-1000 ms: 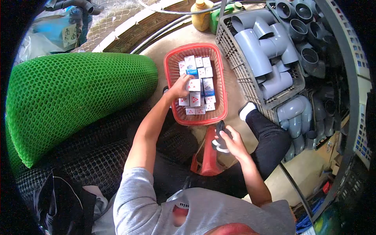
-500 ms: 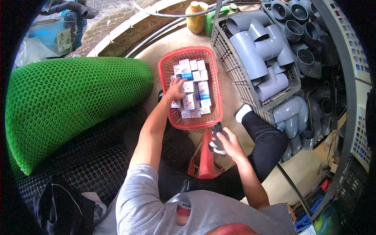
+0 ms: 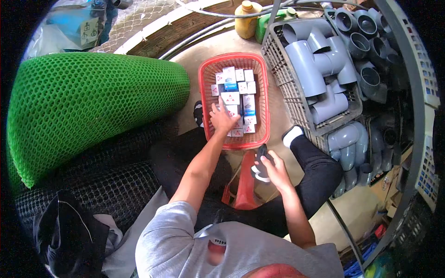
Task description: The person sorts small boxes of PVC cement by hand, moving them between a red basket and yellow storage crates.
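Note:
My left hand (image 3: 224,120) reaches over the red plastic basket (image 3: 202,88), its fingers spread and resting on small white cartons. One white carton with red triangle marks (image 3: 230,98) lies just beyond my fingertips; another carton (image 3: 232,110) is partly covered by the hand. Beside them stands a white-and-blue carton (image 3: 249,105). My right hand (image 3: 276,170) is closed around a black hand-held object (image 3: 262,160) with white rounded parts, held near the basket's front edge. Its exact kind I cannot make out.
A green plastic mesh roll (image 3: 97,102) lies to the left, above black mesh (image 3: 102,185). At right, a crate (image 3: 292,88) holds grey pipe fittings (image 3: 306,67). A yellow jug (image 3: 245,21) stands behind. Between my legs is a red plastic piece (image 3: 245,190).
My left hand has shifted from the left-middle cartons toward the nearer middle ones, its fingers now more spread. My right hand still holds the black object. The whole view has shifted slightly.

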The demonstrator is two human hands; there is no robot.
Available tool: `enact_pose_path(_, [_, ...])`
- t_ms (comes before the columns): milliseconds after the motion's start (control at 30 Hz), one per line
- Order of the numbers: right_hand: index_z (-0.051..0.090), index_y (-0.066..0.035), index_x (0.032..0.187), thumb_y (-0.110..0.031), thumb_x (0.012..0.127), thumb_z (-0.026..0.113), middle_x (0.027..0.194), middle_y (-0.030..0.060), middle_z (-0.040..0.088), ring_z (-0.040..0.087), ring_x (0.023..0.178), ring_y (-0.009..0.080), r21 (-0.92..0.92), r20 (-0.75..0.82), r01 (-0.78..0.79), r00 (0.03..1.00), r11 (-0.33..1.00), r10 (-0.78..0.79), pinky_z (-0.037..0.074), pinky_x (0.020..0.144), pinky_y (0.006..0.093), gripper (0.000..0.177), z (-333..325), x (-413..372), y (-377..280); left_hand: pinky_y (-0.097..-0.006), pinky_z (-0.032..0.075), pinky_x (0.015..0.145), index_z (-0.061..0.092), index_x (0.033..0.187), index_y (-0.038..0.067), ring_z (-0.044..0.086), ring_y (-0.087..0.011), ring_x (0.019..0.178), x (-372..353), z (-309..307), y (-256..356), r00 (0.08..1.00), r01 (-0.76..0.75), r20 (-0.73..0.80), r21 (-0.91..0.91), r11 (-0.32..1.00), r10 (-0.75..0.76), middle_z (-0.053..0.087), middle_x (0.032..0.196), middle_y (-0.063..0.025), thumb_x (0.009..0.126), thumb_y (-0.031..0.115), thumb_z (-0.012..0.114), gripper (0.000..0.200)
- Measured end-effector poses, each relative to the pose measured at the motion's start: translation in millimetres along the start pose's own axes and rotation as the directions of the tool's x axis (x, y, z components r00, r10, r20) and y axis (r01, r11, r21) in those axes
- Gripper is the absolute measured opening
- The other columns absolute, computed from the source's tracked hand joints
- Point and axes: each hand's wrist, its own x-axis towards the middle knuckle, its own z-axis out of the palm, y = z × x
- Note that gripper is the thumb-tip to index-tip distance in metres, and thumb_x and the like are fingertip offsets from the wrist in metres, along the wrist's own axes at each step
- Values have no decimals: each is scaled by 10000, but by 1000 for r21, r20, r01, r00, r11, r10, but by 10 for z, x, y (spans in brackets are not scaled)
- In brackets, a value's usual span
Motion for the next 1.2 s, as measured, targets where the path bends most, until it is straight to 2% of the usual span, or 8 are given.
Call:
enact_pose_path(300, [610, 4, 1111, -121, 1051, 587, 986, 59, 704, 715, 907, 128, 11, -25, -9, 1000, 1000, 9, 561, 741, 274, 141, -35, 4, 5, -718, 447, 1022, 83, 1598, 558, 365, -551, 1405, 534, -229, 243, 958, 49, 279, 45, 998, -60, 181, 1665, -204, 633, 465, 941, 1295])
enact_pose_path(667, [553, -56, 1228, -171, 1053, 595, 1042, 45, 658, 703, 951, 156, 132, -107, 41, 994, 990, -27, 575, 791, 301, 213, -13, -57, -105, -714, 388, 1076, 213, 1627, 342, 347, -532, 1432, 182, -417, 146, 998, -22, 50, -145, 989, 30, 304, 1598, -222, 672, 469, 918, 1194])
enact_pose_path(733, [550, -73, 1234, -216, 1059, 591, 1052, 45, 651, 694, 975, 161, 327, -112, 120, 990, 937, -87, 577, 805, 328, 229, -49, -73, -116, -558, 396, 1139, 375, 1583, 177, 379, -424, 1460, -18, -520, 60, 945, -322, -118, -482, 815, 304, 417, 1549, -244, 767, 472, 862, 994])
enact_pose_path(867, [348, -114, 1576, -414, 1069, 533, 1567, 89, 414, 552, 1311, 275, 454, 134, -10, 989, 891, -57, 443, 1115, 490, 617, 15, -421, -418, -440, 373, 1169, 361, 1597, 150, 397, -274, 1459, -1251, -1279, 387, 801, 423, 432, -898, 118, 415, 426, 1568, -167, 957, 544, 643, 802])
enact_pose_path(933, [216, -75, 1639, -374, 1064, 562, 1695, 161, 219, 465, 1429, 357, 294, 276, 81, 947, 953, -165, 396, 1168, 505, 734, 43, -675, -705, -539, 489, 1069, 364, 1596, 145, 533, -344, 1341, -1645, -1426, 336, 722, 350, 338, -931, 102, 603, 488, 1522, -174, 970, 585, 559, 789])
enact_pose_path(967, [259, -62, 1624, -305, 1048, 602, 1655, 186, 298, 483, 1417, 341, 99, 279, 292, 910, 951, -308, 412, 1158, 479, 713, 62, -852, -923, -532, 543, 1014, 470, 1521, 110, 621, -355, 1235, -1551, -819, -58, 698, 654, 573, -755, -55, 430, 589, 1427, -167, 993, 555, 516, 692])
enact_pose_path(1067, [570, -22, 1438, -73, 941, 711, 1382, 144, 652, 619, 1284, 243, -437, 216, 721, 664, 537, -716, 476, 1092, 373, 519, 182, -1755, -1907, -471, 606, 813, 614, 1326, 20, 712, -337, 922, -1836, -1089, -170, 727, 638, 471, -731, -240, 499, 714, 1171, -200, 956, 382, 452, 543])
enact_pose_path(1200, [732, 19, 1140, -75, 992, 558, 1093, 99, 757, 651, 834, 147, -650, 92, 750, -84, -124, -992, 489, 733, 271, 247, -200, -2851, -3089, -480, 597, 793, 644, 1243, 10, 705, -352, 864, -1701, -1180, -510, 852, 514, 411, -770, -377, 323, 721, 1042, -204, 922, 380, 491, 514])
